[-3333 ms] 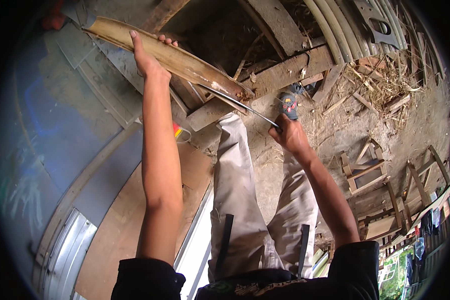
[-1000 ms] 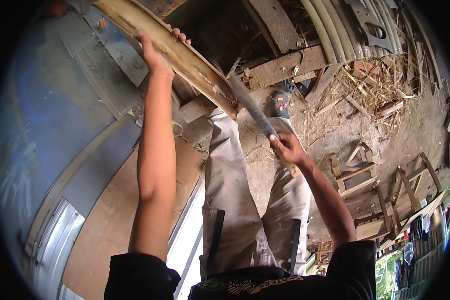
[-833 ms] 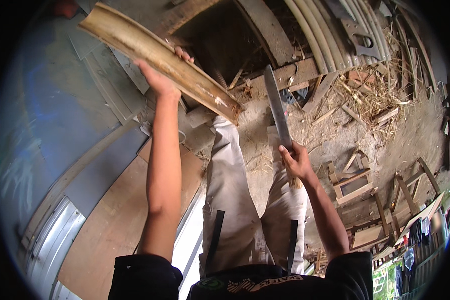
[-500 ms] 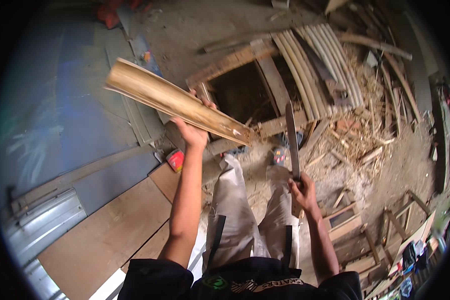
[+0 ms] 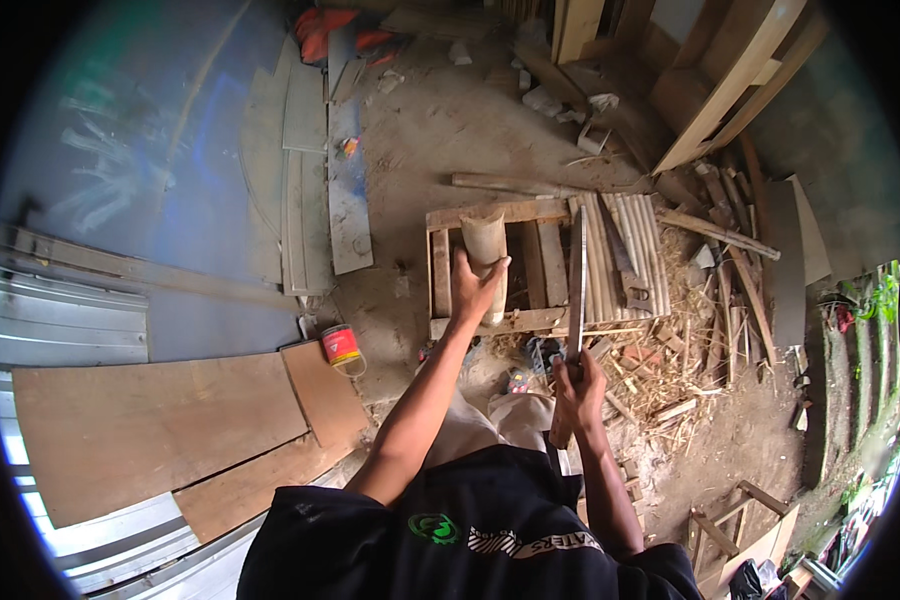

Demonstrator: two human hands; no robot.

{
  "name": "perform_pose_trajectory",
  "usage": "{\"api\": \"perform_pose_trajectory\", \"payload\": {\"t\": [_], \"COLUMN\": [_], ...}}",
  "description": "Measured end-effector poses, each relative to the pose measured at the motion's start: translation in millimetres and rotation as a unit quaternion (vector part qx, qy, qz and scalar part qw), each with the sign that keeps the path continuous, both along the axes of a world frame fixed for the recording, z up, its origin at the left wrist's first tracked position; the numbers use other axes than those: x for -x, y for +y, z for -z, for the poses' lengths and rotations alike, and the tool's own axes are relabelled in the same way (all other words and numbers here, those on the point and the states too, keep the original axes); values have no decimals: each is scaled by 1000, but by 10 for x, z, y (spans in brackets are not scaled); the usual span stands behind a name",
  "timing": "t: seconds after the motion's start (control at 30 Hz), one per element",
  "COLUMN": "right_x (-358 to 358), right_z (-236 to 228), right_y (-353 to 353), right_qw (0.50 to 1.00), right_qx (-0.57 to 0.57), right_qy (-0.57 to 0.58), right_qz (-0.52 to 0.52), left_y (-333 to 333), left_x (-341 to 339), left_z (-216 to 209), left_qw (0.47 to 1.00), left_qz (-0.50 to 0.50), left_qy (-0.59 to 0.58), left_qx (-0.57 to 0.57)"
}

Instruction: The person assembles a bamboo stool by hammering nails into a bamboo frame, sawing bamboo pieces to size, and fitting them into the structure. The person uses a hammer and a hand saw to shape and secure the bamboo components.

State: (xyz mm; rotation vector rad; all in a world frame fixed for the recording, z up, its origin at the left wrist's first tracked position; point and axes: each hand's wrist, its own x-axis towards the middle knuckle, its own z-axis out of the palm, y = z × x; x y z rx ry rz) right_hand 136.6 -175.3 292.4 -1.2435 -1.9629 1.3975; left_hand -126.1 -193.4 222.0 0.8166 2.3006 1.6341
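Observation:
My left hand (image 5: 477,288) is wrapped round a split bamboo piece (image 5: 485,240), which points away from me above a low wooden frame (image 5: 505,212). In my right hand (image 5: 579,390) is a machete (image 5: 577,285), gripped by its handle, its long blade pointing forward. The blade passes over the left edge of a row of bamboo slats (image 5: 650,235) lying on the frame's right part. A handsaw (image 5: 621,255) rests on those slats. The blade and the bamboo piece are apart.
Wood scraps and shavings (image 5: 685,370) cover the ground right of the frame. A red tin (image 5: 341,346) stands near brown boards (image 5: 160,420) at left. Long planks (image 5: 730,90) lean at the back right. A small wooden frame (image 5: 735,520) lies lower right.
The bamboo piece has swung from slanting up to the left to pointing straight ahead, and moved right over the frame. The machete stays in my right hand. The view has shifted too.

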Motion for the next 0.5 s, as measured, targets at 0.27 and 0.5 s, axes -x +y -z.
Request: {"api": "perform_pose_trajectory", "payload": {"t": [0.27,0.5], "right_x": [68,-27], "right_z": [-346,-149], "right_y": [-290,-329], "right_qw": [998,981], "right_qx": [-68,159], "right_qy": [-17,109], "right_qz": [6,4], "left_y": [7,-112], "left_x": [463,580], "left_z": [-493,-368], "left_qw": [977,960], "left_qz": [109,132], "left_qy": [-95,-193], "left_qx": [-157,-153]}}
